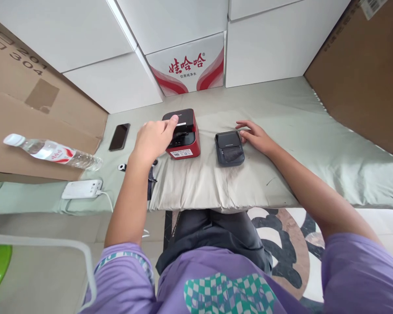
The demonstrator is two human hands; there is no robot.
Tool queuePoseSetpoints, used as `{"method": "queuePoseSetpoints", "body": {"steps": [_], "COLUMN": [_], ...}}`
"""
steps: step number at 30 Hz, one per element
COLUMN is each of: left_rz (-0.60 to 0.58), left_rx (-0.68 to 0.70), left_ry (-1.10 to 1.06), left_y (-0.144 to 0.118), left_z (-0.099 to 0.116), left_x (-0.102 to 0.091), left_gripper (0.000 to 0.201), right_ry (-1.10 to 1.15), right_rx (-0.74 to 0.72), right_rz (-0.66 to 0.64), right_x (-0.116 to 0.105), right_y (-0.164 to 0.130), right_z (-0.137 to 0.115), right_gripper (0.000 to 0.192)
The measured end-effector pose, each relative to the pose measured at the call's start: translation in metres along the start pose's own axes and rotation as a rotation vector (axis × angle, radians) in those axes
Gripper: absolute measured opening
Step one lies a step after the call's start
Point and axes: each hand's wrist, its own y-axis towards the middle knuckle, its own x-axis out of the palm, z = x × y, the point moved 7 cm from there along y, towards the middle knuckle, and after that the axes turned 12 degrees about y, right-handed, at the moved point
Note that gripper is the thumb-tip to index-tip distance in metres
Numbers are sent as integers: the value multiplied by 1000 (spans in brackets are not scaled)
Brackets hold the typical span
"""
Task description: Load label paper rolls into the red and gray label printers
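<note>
On the cloth-covered table stands a red and black label printer (190,138) with a white sticker on its front. My left hand (153,138) is curled over its left side, one digit reaching across the black top; the other fingertips are hidden. A smaller, dark portable printer (229,148) lies to its right. My right hand (254,136) is beside that one's upper right corner, its fingers apart and partly stretched, the nearest one at or touching the edge. Below my left wrist, a dark strap-like item (151,176) and a small white roll (121,167) are partly covered by my forearm.
At the left are a phone (119,137), a water bottle (57,152) lying on its side and a white power bank (81,189) with a cable. White cartons (265,48) line the back. Brown cardboard boxes stand at the left (52,113) and right (363,74).
</note>
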Motion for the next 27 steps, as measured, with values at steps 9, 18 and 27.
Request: {"method": "queuePoseSetpoints", "body": {"steps": [9,18,27], "left_rz": [3,-21,259], "left_rx": [-32,-54,162], "left_ry": [21,62,-262], "left_y": [19,25,-25], "left_z": [-1,13,72], "left_x": [8,12,15], "left_gripper": [82,78,49], "right_ry": [-21,-26,-13], "right_rx": [-1,7,-28], "right_rz": [4,8,-3], "right_x": [1,4,5], "right_y": [-1,-2,0], "right_z": [0,-3,-4], "right_gripper": [50,50,51]}}
